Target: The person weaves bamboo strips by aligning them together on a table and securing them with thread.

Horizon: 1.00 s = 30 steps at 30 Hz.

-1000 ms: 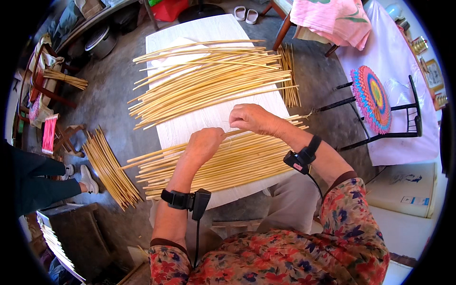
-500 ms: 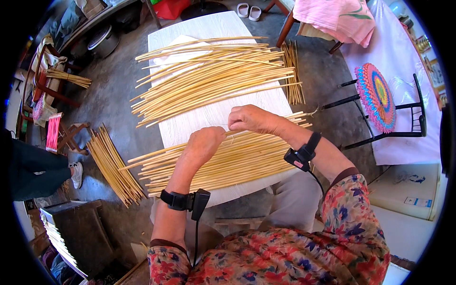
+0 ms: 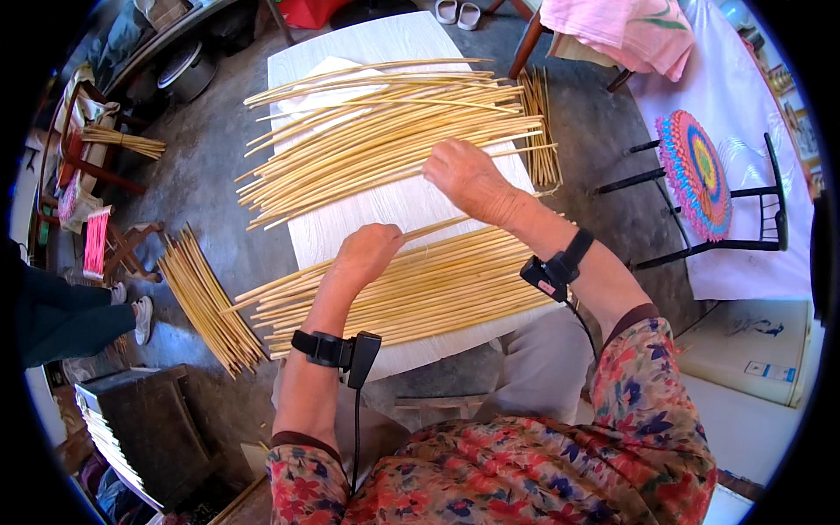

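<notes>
A row of peeled, pale yellow sticks (image 3: 437, 289) lies side by side across the near part of a whitish wood-grain table (image 3: 328, 232). My left hand (image 3: 372, 252) is closed at the far edge of this row, its fingers on the outermost stick (image 3: 436, 227). A thin pale thread shows faintly on the sticks beside it. My right hand (image 3: 468, 178) is raised between the near row and a larger pile of loose sticks (image 3: 385, 140) on the far part. Its fingers are curled closed; what they hold is hidden.
A white sheet (image 3: 328, 70) lies under the far pile. More sticks (image 3: 206, 302) lean at the table's left, and others (image 3: 540, 131) stand at its right. A chair with a colourful round cover (image 3: 696, 175) is on the right. Another person's legs (image 3: 74, 319) show at left.
My right hand has moved away from my left, up and forward toward the far pile. My left hand has shifted slightly left and stays at the row's far edge.
</notes>
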Each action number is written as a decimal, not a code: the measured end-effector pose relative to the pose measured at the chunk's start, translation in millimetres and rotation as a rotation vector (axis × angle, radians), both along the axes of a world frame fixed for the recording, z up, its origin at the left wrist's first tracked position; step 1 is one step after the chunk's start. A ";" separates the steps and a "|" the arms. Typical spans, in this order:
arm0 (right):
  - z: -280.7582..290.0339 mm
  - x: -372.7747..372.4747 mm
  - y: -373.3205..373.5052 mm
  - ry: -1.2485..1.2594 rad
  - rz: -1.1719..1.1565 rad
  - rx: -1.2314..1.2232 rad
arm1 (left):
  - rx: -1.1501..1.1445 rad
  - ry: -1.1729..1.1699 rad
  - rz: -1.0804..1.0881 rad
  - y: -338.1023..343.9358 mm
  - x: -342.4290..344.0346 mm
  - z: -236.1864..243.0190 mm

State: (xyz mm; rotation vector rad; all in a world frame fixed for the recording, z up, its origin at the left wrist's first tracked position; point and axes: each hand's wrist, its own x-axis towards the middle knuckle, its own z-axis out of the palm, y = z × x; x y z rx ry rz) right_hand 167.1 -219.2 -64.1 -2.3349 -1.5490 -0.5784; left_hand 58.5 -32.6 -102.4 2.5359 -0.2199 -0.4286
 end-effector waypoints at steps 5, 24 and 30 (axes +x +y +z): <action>1.0 23.4 -9.0 -0.058 -0.203 0.066 | -0.090 0.053 0.015 2.0 -2.9 -17.5; 1.5 78.8 -15.3 0.055 -0.491 0.357 | 0.155 -0.150 -0.170 -1.8 3.0 -45.8; 3.0 75.2 -10.5 0.149 -0.525 0.370 | 0.171 -0.010 0.013 -14.3 0.5 -17.5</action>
